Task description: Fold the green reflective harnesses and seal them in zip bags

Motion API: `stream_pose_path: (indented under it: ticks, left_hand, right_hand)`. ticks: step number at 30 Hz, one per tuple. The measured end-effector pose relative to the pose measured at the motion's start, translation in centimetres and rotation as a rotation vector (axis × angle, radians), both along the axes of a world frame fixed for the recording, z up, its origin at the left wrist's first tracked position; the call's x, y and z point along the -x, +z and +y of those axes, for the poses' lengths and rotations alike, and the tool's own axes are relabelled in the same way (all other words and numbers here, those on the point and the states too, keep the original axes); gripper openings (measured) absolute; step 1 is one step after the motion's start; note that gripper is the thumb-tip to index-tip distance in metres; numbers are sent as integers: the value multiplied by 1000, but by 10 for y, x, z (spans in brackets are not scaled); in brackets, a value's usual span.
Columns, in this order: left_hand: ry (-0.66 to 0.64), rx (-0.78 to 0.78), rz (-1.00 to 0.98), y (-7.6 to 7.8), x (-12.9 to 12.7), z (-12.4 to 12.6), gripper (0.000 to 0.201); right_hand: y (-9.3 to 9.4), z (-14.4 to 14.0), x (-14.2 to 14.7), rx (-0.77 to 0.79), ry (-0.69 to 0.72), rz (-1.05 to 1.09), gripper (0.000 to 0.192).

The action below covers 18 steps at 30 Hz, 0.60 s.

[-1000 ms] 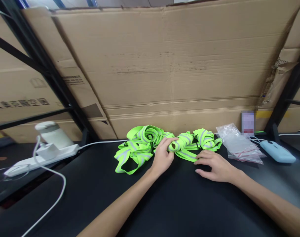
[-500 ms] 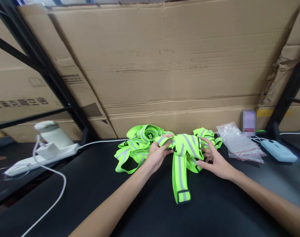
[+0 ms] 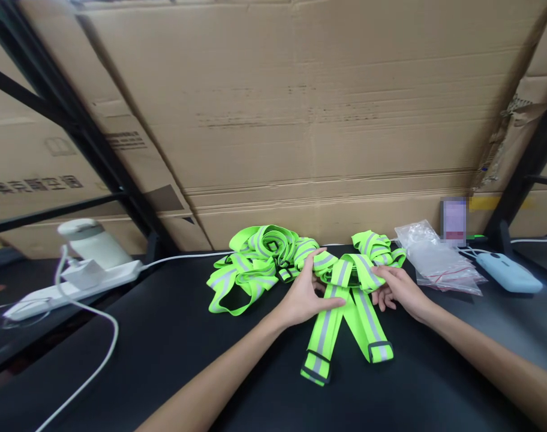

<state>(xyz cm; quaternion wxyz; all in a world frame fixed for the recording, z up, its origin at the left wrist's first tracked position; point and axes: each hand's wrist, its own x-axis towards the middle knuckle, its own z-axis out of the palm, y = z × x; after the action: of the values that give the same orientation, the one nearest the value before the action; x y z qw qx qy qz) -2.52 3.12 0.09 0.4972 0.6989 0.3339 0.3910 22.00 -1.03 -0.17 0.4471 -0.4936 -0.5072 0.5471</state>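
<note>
A neon green reflective strap [image 3: 339, 279] with grey stripes is gathered between my hands, its two tails hanging toward me over the black surface. Each tail ends in a black buckle, the left one [image 3: 316, 366] and the right one [image 3: 380, 351]. My left hand [image 3: 303, 297] grips the bundle's left side, thumb in front and fingers partly hidden behind. On the right side, my right hand [image 3: 397, 291] holds the strap between thumb and fingers. More coiled green straps [image 3: 255, 264] lie by my left hand, and another folded strap [image 3: 376, 245] sits behind my right hand.
Clear plastic bags [image 3: 435, 261] and a light blue device [image 3: 507, 273] lie at the right. At the left, a white power strip [image 3: 75, 291] with a cable lies beside a white bottle [image 3: 96, 243]. Cardboard [image 3: 300, 120] stands along the back.
A second buckled tail now hangs at the right, and the first has swung left. My left hand has shifted right and toward me; my right hand has closed on the bundle's edge.
</note>
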Motion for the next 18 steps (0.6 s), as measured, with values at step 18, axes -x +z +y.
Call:
stream_pose_path:
  ticks: [18]
  left_hand:
    - [227,227,132,15,2,1,53]
  right_hand:
    - [-2,-7,-2,-327,-30,-391,49]
